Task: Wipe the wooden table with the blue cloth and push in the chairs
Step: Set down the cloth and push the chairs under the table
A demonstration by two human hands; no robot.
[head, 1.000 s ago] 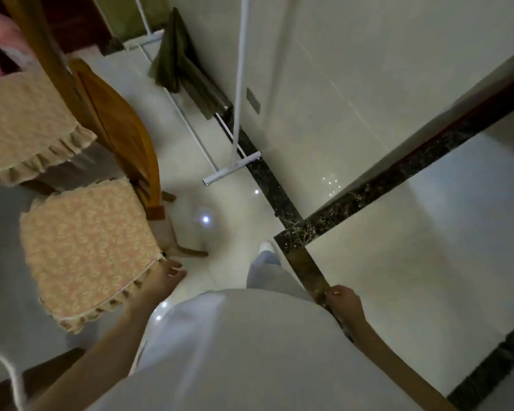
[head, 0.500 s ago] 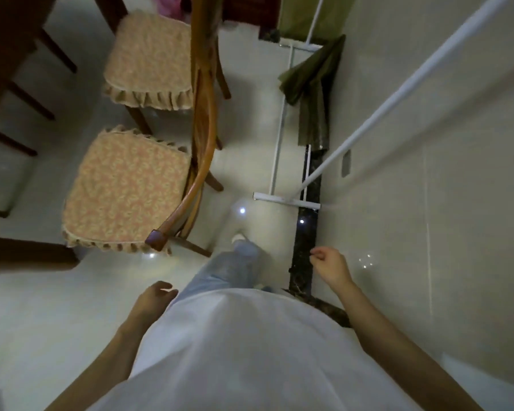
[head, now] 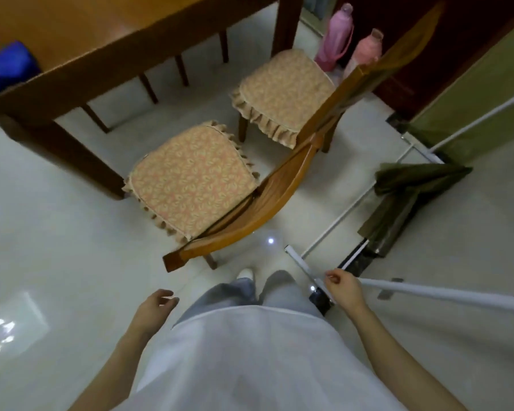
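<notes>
Fingers loosely curled and holding nothing, the left hand (head: 156, 304) hangs at lower centre-left and the right hand (head: 343, 289) at lower right, beside a white rack bar (head: 301, 264). Above them the nearer chair (head: 190, 185) and farther chair (head: 282, 87) stand clear of the wooden table (head: 116, 25). The blue cloth (head: 6, 66) lies on the table at upper left.

The wooden table (head: 101, 40) and blue cloth (head: 6, 66) now show, upper left. The left hand (head: 153, 307) has drawn off the chair (head: 190, 185).
</notes>
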